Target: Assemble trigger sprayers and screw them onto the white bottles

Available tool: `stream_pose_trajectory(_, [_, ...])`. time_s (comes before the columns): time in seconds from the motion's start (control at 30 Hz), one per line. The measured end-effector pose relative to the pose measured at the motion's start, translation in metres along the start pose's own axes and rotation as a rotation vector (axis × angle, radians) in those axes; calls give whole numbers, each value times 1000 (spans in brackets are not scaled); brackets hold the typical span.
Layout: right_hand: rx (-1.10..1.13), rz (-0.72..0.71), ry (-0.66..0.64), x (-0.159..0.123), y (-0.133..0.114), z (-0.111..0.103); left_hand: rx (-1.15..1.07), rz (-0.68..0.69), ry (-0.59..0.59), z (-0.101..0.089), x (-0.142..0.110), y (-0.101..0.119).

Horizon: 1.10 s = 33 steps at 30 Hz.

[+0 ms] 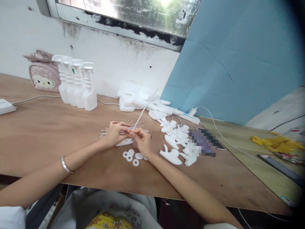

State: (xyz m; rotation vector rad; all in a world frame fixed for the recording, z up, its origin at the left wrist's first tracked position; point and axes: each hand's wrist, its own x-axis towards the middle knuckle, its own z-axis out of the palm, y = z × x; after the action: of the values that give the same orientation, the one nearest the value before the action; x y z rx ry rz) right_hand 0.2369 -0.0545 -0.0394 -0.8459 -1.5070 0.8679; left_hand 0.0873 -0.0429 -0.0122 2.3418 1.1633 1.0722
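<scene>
Both my hands meet over the middle of the table, fingertips together. A thin white plastic tube slants up and to the right from between them. Just below the fingers shows a white spray trigger head, partly covered by my hands. My left hand is closed at the head's hidden upper part. With thumb and fingers pinched, my right hand grips the tube's lower end. Exactly where tube and head meet is hidden. Several white ring washers lie nearer me, and loose tubes lie behind my left hand.
More spray trigger heads are piled to the right, beside a blurred-out dark object. White spray bottles stand at back left by a pink bag; others lie near the wall. A power strip and cables run behind.
</scene>
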Motion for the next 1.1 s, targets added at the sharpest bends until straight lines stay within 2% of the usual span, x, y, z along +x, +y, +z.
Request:
stream_pose_trajectory(0.1, [1, -6, 7, -1, 0, 1, 27, -11, -4, 2, -1, -2])
stream_pose_trajectory(0.33, [-22, -58, -18, -5, -2, -1, 84, 81, 66, 7, -9, -5])
stream_pose_trajectory(0.5, [-129, -112, -35, -8, -7, -2, 149, 123, 111, 7, -11, -4])
stream_pose_trajectory(0.63, [-193, -71, -22, -9, -10, -2, 152, 107, 113, 7, -11, -1])
stream_pose_trajectory(0.87, [-229, -63, -113, -8, -10, -3, 174, 129, 149, 5, -13, 1])
stream_pose_trajectory(1.1, [-349, -67, -138, -10, -12, -5, 129, 90, 85, 5, -10, 0])
